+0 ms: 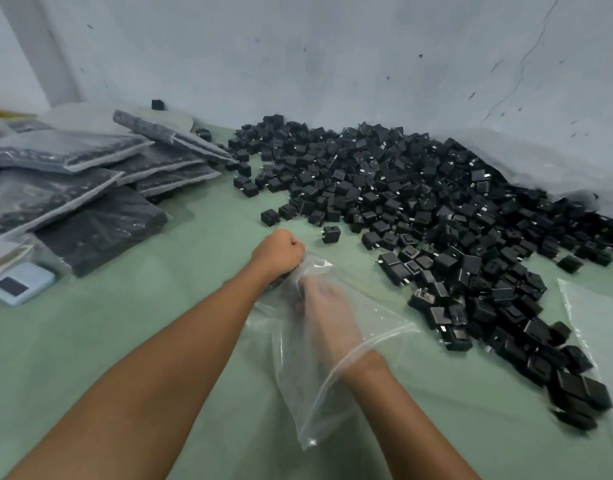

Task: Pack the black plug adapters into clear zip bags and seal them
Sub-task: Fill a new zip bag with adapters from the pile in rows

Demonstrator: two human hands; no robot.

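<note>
We have our right hand (327, 308) pushed wrist-deep inside a clear zip bag (319, 358), its fingers curled at the far end, though through the blurred film we cannot tell whether they hold anything; our left hand (279, 252) is fisted on the bag's far corner from outside. The film looks thin, limp and slippery, so we judge it best pinched at a corner or along the stiffer zip strip at the mouth. The black plug adapters (419, 202) look small, hard and light singly, easy to scoop, and lie heaped just right of the bag. Filled bags (90, 188) are stacked at left. Everything rests on a pale green mat (125, 341) against a scuffed grey wall (333, 57).
</note>
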